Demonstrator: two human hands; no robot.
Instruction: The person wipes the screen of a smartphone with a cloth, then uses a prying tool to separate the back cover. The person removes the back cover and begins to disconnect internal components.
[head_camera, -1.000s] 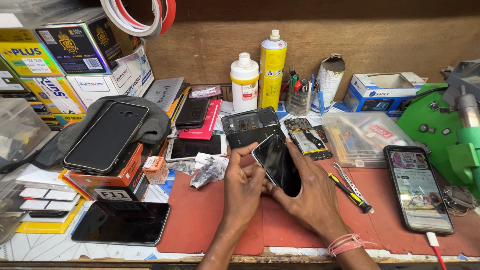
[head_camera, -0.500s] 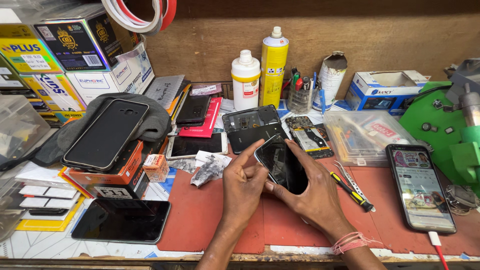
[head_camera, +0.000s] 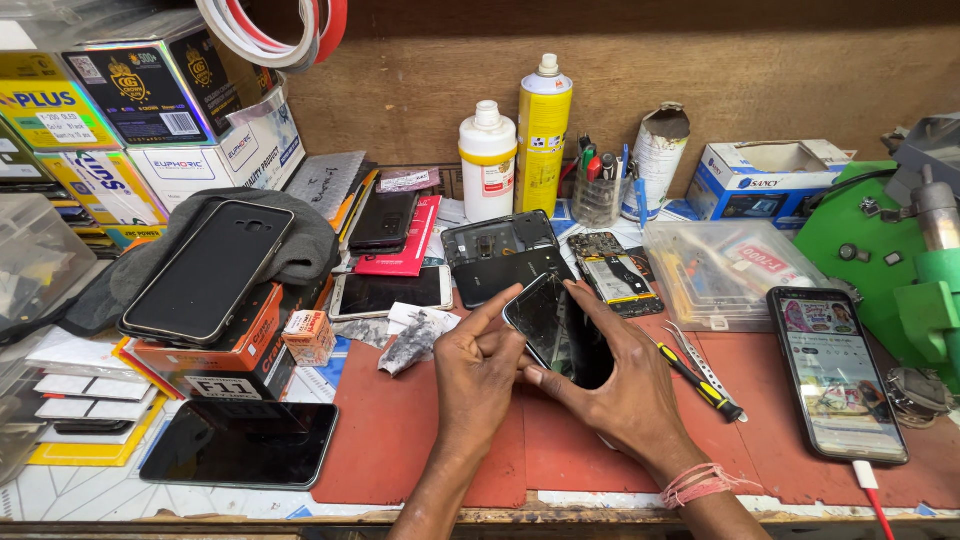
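My two hands hold a black phone screen panel tilted on edge over the red work mat. My right hand cradles it from behind and below, fingers wrapped round its right side. On the panel's left, my left hand has its index finger stretched to the top corner and its thumb against the edge. Just behind stand a black phone back frame and a phone with its circuit board and battery exposed.
A lit phone on a cable lies at right by a green machine. A screwdriver and tweezers lie beside my right hand. Spray can, white bottle, parts box, stacked cartons and several phones crowd the left and back.
The panel has tipped and shifted slightly in my hands; my left index finger has slid up to its top corner. Nothing else on the bench has moved.
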